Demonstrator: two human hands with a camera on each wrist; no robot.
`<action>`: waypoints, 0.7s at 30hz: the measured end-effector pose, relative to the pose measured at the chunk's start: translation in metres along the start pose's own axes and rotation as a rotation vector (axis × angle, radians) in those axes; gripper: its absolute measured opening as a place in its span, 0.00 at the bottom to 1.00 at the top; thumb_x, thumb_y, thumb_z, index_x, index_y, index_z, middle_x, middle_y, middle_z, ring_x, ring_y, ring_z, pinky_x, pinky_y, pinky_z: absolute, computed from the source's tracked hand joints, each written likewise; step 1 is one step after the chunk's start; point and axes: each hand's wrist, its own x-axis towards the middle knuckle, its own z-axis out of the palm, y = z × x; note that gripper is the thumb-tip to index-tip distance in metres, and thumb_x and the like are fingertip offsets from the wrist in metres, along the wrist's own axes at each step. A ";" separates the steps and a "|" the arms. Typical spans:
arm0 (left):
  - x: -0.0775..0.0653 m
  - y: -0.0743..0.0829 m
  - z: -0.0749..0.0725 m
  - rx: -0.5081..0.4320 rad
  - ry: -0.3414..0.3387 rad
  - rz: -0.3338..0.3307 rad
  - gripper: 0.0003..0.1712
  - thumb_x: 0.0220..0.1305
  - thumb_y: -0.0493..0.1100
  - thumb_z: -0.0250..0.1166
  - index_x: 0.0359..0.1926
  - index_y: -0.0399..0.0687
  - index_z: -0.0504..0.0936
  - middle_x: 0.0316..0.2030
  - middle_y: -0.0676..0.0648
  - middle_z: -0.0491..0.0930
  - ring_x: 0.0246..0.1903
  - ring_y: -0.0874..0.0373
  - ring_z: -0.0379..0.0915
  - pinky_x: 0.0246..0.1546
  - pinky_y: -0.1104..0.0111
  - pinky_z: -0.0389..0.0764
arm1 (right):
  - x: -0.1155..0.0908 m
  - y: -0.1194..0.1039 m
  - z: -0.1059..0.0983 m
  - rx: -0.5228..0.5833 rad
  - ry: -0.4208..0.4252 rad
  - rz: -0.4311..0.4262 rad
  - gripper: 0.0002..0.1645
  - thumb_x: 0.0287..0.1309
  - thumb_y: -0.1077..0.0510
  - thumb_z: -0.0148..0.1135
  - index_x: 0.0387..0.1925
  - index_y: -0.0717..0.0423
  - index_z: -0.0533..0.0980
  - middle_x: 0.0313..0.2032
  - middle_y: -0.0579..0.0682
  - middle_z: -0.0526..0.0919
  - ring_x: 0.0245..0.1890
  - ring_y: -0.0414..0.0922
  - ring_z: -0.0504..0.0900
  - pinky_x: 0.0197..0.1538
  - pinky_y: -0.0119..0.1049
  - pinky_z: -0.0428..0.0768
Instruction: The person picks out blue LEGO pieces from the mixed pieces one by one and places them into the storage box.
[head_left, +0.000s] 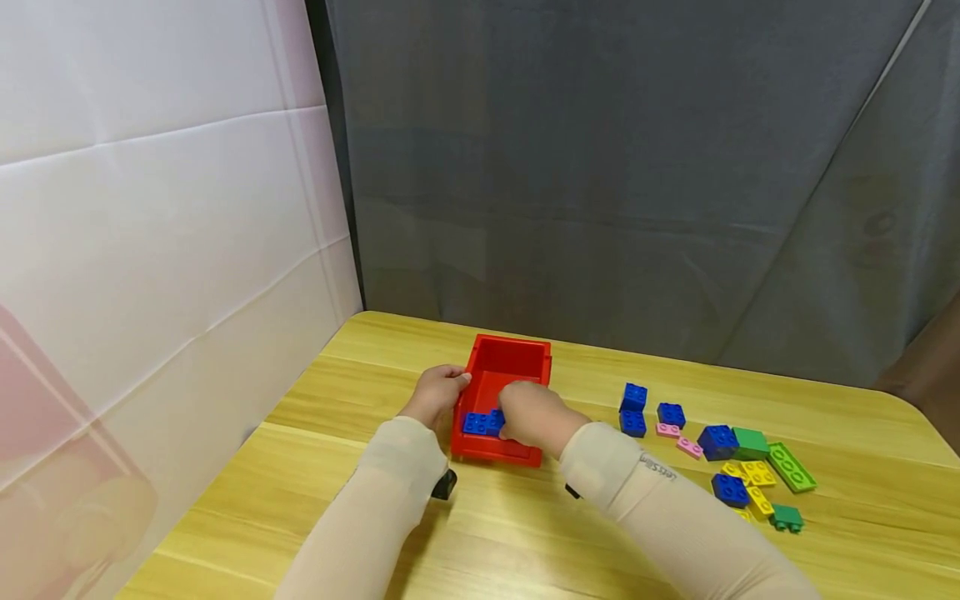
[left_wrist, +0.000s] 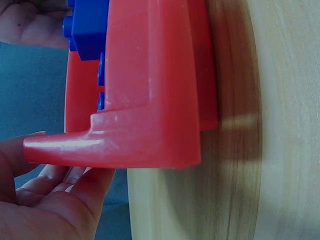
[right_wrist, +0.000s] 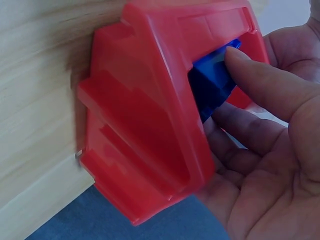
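Note:
A red plastic bin (head_left: 497,451) stands on the wooden table. My left hand (head_left: 437,393) grips its left rim, with the thumb over the edge in the left wrist view. Down inside the near end of the bin, my right hand (head_left: 536,414) pinches a blue building block (right_wrist: 212,75) between thumb and fingers. Beside that block, at the left of the bin floor, lies another blue block (head_left: 476,423) with its studs up. The right fingers partly hide the held block in the head view.
Loose blocks lie right of the bin: a stacked blue pair (head_left: 633,409), other blue blocks (head_left: 717,442), pink ones (head_left: 689,447), yellow ones (head_left: 759,474), a green block (head_left: 750,444) and a light green plate (head_left: 791,467). A grey curtain (head_left: 600,183) hangs behind the table (head_left: 517,533).

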 end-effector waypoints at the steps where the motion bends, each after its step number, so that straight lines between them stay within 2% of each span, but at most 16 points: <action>1: 0.000 0.000 0.000 -0.001 0.000 -0.001 0.20 0.73 0.40 0.51 0.62 0.36 0.72 0.58 0.36 0.74 0.58 0.40 0.69 0.62 0.50 0.69 | 0.000 0.000 0.000 -0.001 -0.002 0.000 0.16 0.50 0.55 0.74 0.39 0.57 0.81 0.32 0.48 0.81 0.33 0.44 0.76 0.50 0.41 0.80; 10: 0.000 0.000 0.001 0.010 0.003 0.004 0.21 0.73 0.41 0.52 0.62 0.37 0.72 0.58 0.36 0.74 0.57 0.41 0.69 0.61 0.49 0.69 | 0.001 0.000 0.003 0.000 -0.009 0.002 0.17 0.51 0.55 0.73 0.41 0.57 0.81 0.35 0.49 0.82 0.35 0.45 0.78 0.52 0.41 0.80; 21: 0.002 0.001 0.002 0.019 0.014 -0.006 0.20 0.73 0.41 0.53 0.62 0.38 0.72 0.57 0.36 0.74 0.56 0.42 0.70 0.60 0.51 0.71 | 0.002 -0.001 0.003 0.015 -0.022 0.013 0.13 0.51 0.57 0.72 0.38 0.57 0.80 0.32 0.48 0.81 0.32 0.44 0.76 0.50 0.40 0.80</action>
